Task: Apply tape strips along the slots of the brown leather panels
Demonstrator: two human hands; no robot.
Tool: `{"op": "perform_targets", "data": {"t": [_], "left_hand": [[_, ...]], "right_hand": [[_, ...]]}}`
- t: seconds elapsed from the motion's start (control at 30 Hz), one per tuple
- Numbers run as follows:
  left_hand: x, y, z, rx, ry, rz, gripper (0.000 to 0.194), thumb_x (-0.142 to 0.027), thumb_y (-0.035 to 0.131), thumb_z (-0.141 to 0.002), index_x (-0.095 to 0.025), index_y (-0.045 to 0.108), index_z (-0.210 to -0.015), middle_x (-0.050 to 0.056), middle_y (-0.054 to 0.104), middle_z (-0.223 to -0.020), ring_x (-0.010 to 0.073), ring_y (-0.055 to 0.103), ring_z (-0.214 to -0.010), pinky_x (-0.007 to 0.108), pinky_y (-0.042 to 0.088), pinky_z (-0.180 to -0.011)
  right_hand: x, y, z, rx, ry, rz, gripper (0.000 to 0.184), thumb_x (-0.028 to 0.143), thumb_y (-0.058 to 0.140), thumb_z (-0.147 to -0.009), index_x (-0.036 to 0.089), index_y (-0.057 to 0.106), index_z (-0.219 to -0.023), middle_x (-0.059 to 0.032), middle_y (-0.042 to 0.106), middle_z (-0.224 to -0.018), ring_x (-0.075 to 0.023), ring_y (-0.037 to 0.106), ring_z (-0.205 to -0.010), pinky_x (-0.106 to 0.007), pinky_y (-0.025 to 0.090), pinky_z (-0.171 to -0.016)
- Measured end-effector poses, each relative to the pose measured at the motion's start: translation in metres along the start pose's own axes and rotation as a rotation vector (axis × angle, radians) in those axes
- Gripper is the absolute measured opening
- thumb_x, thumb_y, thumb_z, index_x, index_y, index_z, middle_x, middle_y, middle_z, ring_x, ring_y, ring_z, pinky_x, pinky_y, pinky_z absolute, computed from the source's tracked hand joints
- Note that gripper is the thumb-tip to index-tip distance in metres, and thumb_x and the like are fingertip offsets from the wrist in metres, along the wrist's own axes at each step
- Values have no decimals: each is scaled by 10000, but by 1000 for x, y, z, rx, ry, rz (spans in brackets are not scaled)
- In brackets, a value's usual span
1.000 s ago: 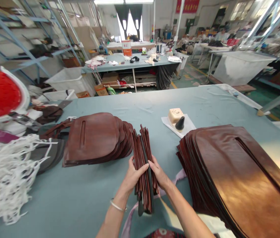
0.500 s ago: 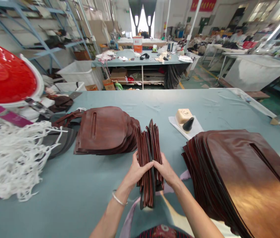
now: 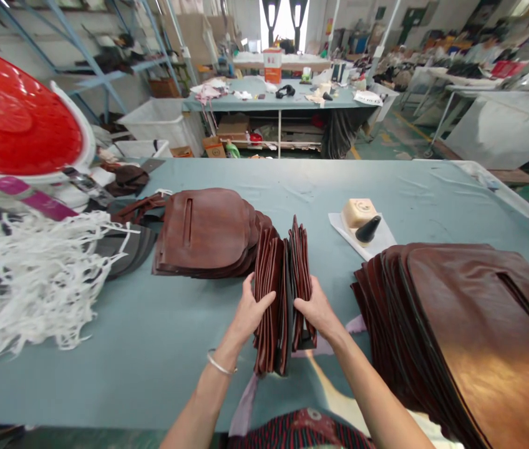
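Observation:
Between my hands stands a bundle of narrow brown leather pieces (image 3: 271, 324), on edge on the table, with a dark grey strip among them. My left hand (image 3: 252, 310) is closed round the bundle's left part, thumb over the top edges. Gripping the smaller right part is my right hand (image 3: 317, 308), thumb on its near side. A narrow gap shows between the two parts toward the far end. Just beyond my left hand lies a fanned stack of rounded brown leather panels (image 3: 211, 231), each slotted. Larger slotted brown leather panels (image 3: 470, 312) are piled to the right.
A cream block (image 3: 359, 213) and a black cone (image 3: 368, 229) sit on white paper. White strips (image 3: 35, 280) heap at the left, below a red basin (image 3: 16, 115) with a white rim. Farther off stands another blue-green table (image 3: 339, 98).
My thumbs have moved apart, and the bundle has parted into a left and a right part. The view has shifted so the table's near edge now shows.

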State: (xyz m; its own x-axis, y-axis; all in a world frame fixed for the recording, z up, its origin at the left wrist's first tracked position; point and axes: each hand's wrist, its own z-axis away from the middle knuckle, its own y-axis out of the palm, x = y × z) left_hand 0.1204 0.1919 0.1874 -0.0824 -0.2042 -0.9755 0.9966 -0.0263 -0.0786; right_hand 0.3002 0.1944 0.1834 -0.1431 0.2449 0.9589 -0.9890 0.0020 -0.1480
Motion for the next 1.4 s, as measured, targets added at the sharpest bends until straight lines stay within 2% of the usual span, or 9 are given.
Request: {"op": "perform_targets", "data": {"t": [0.07,0.17,0.27,0.47,0.6,0.73,0.93,1.17,1.4], "left_hand": [[-3,-5,-1,-92,112,-151,836,-326,645,-785,-185,143,-1438,160,429,-1384,248,435,-1303,456,302,-1119],[-8,-18,-4,-133,285,-390,562,-230,581,-798,-205,380,-1322,123,370,-1367,238,342,-1357,443,239,-1159],[-8,-33,-7,-86,254,-488,198,-290,477,-882,-203,605,-1005,98,393,-1309,229,340,-1353,420,218,-1174],[-2,-38,-1,-243,247,-732,221,-405,613,-817,-188,649,-830,128,287,-1513,372,164,-1434,598,170,-1137],[-13,-27,18,-261,339,-748,172,-319,524,-878,-225,666,-856,139,556,-1303,338,465,-1265,518,336,-1063],[-31,-39,39,-226,206,-612,290,-397,445,-925,-238,686,-951,93,710,-932,258,659,-864,368,468,-851],[-41,-120,66,-351,142,-516,383,-450,448,-919,-219,664,-1134,16,715,-1083,207,647,-958,277,479,-872],[-24,-230,98,-681,54,-531,433,-496,536,-844,-181,678,-1106,30,697,-1158,262,618,-1083,369,441,-1013],[-25,-281,117,-908,25,-588,462,-497,575,-807,-142,699,-1074,60,708,-1134,274,628,-1075,388,460,-997]], "right_hand": [[-2,2,-2,-2,-4,12,620,177,595,-623,184,449,-1226,-24,667,-991,-206,627,-877,-360,483,-834],[-4,4,-4,-22,-11,21,593,173,581,-623,190,455,-1202,-5,661,-931,-202,625,-844,-348,489,-796],[-7,5,-5,-44,-13,26,558,177,566,-632,198,463,-1180,0,653,-912,-199,621,-824,-333,492,-758],[-6,9,-3,-45,-14,27,541,186,552,-637,192,468,-1172,-9,654,-921,-205,624,-815,-338,495,-754],[-1,7,0,-44,-20,39,525,204,538,-638,184,473,-1158,-23,650,-941,-215,622,-850,-346,492,-782],[3,-1,2,-91,-3,121,497,238,532,-640,188,487,-1132,-30,645,-939,-219,621,-851,-339,496,-770],[13,-10,3,-135,31,221,473,292,535,-620,182,516,-1080,-37,651,-908,-222,628,-819,-335,503,-750],[1,-15,-3,-142,43,254,524,376,567,-602,180,519,-1085,-62,664,-934,-254,649,-840,-361,504,-755],[-11,-23,-9,-152,70,328,481,443,596,-607,210,539,-1024,-66,674,-859,-286,659,-795,-377,498,-709]]}}
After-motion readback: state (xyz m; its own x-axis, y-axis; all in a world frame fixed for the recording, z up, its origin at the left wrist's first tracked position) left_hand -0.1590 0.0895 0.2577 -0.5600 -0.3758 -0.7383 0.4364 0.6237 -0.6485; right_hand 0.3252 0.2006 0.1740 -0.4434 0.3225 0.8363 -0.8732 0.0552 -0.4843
